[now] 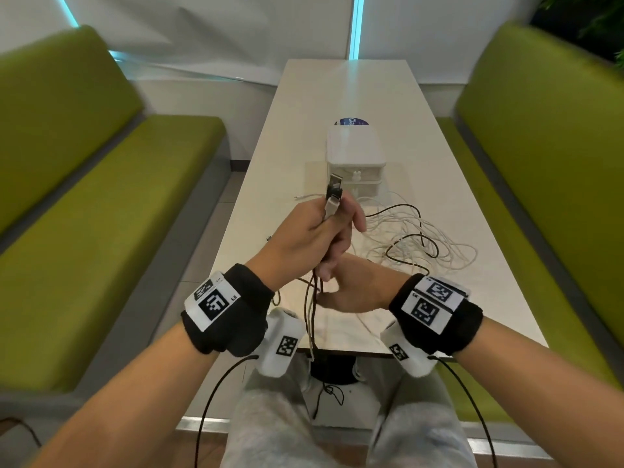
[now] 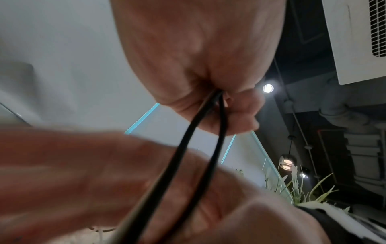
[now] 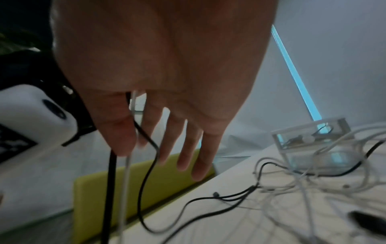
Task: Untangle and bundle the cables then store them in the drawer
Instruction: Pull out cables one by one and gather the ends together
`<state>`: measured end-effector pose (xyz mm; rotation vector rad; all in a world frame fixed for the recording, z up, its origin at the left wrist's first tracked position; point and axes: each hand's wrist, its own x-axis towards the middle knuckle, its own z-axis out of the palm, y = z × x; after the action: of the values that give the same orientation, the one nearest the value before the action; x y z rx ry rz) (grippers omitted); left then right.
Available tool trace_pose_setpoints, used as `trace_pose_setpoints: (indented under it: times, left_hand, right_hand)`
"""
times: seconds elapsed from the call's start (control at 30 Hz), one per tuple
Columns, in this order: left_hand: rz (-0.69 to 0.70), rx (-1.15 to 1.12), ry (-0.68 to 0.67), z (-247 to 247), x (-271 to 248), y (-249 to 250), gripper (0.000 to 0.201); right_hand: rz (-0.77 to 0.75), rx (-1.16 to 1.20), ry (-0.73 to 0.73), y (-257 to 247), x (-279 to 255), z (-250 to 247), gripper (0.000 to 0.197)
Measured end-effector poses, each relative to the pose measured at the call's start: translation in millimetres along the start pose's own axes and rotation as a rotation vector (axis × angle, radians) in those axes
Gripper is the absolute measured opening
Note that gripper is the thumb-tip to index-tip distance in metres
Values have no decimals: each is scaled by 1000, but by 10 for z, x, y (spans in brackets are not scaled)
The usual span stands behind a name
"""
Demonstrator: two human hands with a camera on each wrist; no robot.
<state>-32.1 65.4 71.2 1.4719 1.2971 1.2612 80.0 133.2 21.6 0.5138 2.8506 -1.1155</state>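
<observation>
Left hand [image 1: 304, 231]: fingers curled round black and white cable ends [image 1: 332, 194], plugs up.
Right hand [image 1: 347, 288]: thumb pinching the strands below, other fingers spread.
Desk [image 1: 304, 136]: cable tangle [image 1: 422, 244] at 2 o'clock, drawer box [image 1: 354, 157] at 12.

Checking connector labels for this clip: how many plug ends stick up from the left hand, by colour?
Black plug: 1
White plug: 1
Total: 2, standing above the left hand, whose grip is on their cables; the right hand pinches them lower down.
</observation>
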Motion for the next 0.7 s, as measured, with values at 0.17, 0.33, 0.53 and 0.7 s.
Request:
trace_pose_setpoints:
  times: [0.17, 0.33, 0.53, 0.7]
  left_hand:
    - [7, -73, 84, -170, -75, 178, 36]
    - [11, -64, 97, -149, -66, 255, 38]
    - [26, -68, 62, -41, -78, 360, 38]
    - [76, -116, 34, -9, -105, 522, 38]
  right_hand:
    - [25, 86, -193, -61, -18, 79, 15]
    - [90, 73, -363, 22, -147, 61, 25]
    - [103, 196, -415, 10, -245, 0, 8]
    - [92, 362, -125, -26, -227, -180, 37]
